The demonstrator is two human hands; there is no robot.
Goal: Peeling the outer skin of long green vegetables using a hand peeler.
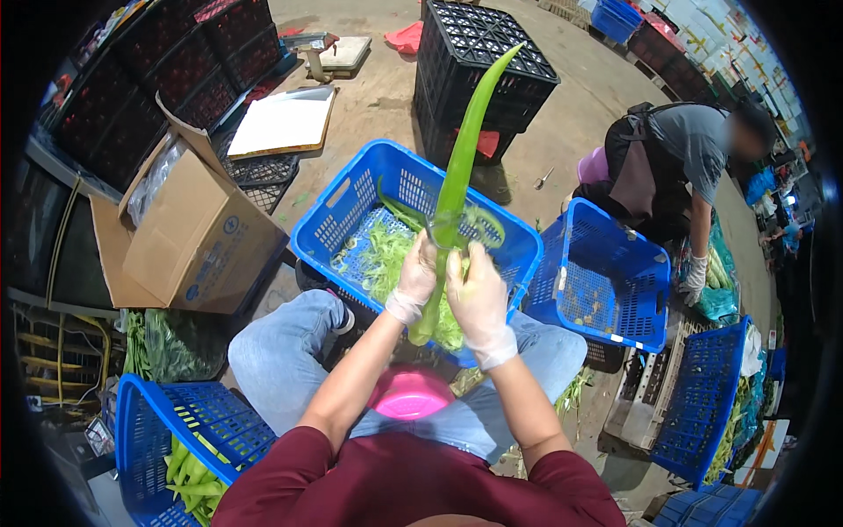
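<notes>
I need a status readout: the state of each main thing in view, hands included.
Left hand: gloved, fingers curled, at the vegetable
Right hand: gloved, fingers curled, exact grip unclear
Long green vegetable: tip pointing up, between the hands
Middle blue basket: pale green shreds inside
Right blue basket: scraps on its bottom
Lower-left blue basket: green vegetables inside
Cardboard box: open
Black crates: stacked

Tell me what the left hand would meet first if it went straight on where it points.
The left hand would probably meet the long green vegetable first, just up and to the right of its fingers; the exact gap is unclear.
</notes>
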